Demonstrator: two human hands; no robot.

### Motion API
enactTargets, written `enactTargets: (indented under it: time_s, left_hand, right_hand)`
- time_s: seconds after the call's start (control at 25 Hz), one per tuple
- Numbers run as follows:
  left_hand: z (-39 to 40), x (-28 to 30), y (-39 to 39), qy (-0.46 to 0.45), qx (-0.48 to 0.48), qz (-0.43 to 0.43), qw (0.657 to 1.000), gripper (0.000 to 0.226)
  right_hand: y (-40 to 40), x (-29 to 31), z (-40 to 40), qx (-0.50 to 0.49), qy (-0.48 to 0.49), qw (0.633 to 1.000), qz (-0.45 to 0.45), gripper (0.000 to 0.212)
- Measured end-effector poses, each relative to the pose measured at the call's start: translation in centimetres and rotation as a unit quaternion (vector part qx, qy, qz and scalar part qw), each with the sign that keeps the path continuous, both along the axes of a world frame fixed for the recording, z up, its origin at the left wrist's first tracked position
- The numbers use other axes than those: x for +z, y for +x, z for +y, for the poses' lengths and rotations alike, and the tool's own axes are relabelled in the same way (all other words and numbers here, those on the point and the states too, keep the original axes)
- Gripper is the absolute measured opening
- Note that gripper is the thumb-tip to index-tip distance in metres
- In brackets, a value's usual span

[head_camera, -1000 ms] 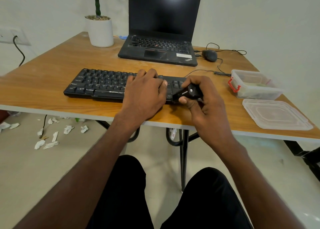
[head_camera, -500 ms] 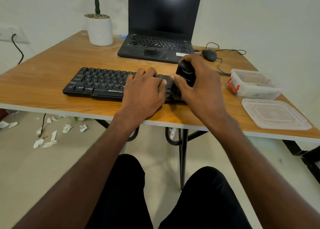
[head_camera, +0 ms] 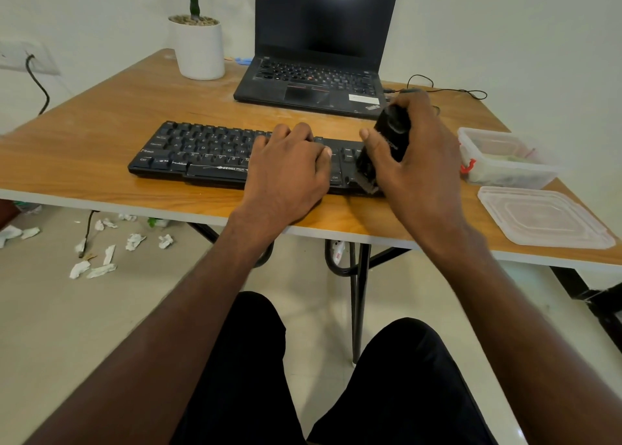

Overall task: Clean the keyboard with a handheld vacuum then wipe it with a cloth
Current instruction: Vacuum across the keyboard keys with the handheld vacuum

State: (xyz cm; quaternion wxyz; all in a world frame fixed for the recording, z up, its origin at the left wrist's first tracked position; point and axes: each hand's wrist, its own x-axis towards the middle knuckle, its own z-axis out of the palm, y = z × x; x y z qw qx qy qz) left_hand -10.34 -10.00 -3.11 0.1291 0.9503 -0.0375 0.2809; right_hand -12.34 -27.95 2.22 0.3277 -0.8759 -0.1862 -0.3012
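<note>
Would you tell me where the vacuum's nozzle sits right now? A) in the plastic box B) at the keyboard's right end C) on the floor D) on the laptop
B: the right hand grips the vacuum, nozzle down at the keyboard's right end.

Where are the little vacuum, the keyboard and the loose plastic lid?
handheld vacuum (head_camera: pixel 392 135): head view, on its black body.
keyboard (head_camera: pixel 202 148): head view, on the left keys.
plastic lid (head_camera: pixel 545 219): head view, on its flat middle.
</note>
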Motion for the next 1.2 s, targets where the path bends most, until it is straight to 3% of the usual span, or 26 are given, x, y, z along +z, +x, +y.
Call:
enactTargets:
  time_s: [0.2, 0.4, 0.72, 0.92, 1.12, 1.2]
  left_hand:
    - [0.1, 0.1, -0.1, 0.013, 0.000, 0.010, 1.000, 0.040]
    - [0.1, 0.0, 0.0, 0.008, 0.004, 0.006, 1.000, 0.043]
    - [0.1, 0.0, 0.0, 0.005, 0.001, 0.008, 1.000, 0.043]
    - [0.2, 0.0, 0.0, 0.016, 0.000, 0.009, 1.000, 0.040]
    - [0.0, -0.1, 0.1, 0.007, 0.003, 0.005, 1.000, 0.044]
    - [0.1, -0.1, 0.2, 0.008, 0.001, 0.006, 1.000, 0.044]
  right_hand:
    - [-0.8, -1.2, -0.1, 0.157, -0.127, 0.979, -0.016, 0.036]
    - [-0.1, 1.8, -1.9, 0.209, -0.127, 0.967, 0.075, 0.032]
    - [1.6, 1.9, -0.6, 0.202, -0.098, 0.973, 0.061, 0.032]
    - [1.1, 3.0, -0.8, 0.221, -0.167, 0.953, 0.125, 0.033]
    - [1.8, 2.5, -0.5, 0.125, -0.135, 0.981, 0.067, 0.037]
    - [1.6, 2.1, -0.3, 0.163, -0.113, 0.976, 0.095, 0.035]
